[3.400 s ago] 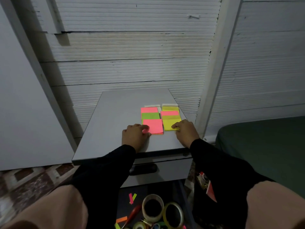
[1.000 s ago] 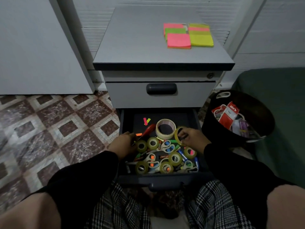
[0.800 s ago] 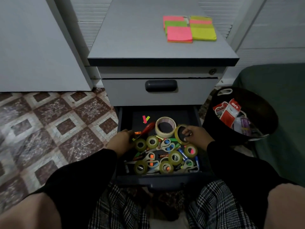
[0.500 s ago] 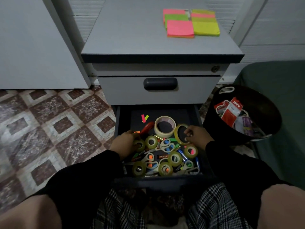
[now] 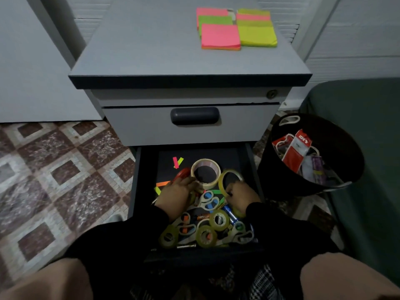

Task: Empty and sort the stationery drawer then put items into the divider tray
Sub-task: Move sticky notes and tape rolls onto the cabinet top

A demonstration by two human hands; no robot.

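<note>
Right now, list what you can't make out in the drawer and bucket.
Head view only:
- What the left hand grips: its own fingers cover it.
- Whether the right hand holds the yellow tape or only touches it: too dark and blurred.
- The drawer's near end: sleeves and front rim hide it.
- The bucket's lower contents: the red packet and shadow cover them.

Sticky-note pads [image 5: 236,29] are stacked on the cabinet top [image 5: 151,50], tape rolls [image 5: 205,173] (with scissors [image 5: 208,199]) are held in the open drawer [image 5: 251,156] below, and a bin [image 5: 281,182] is set to its right.
</note>
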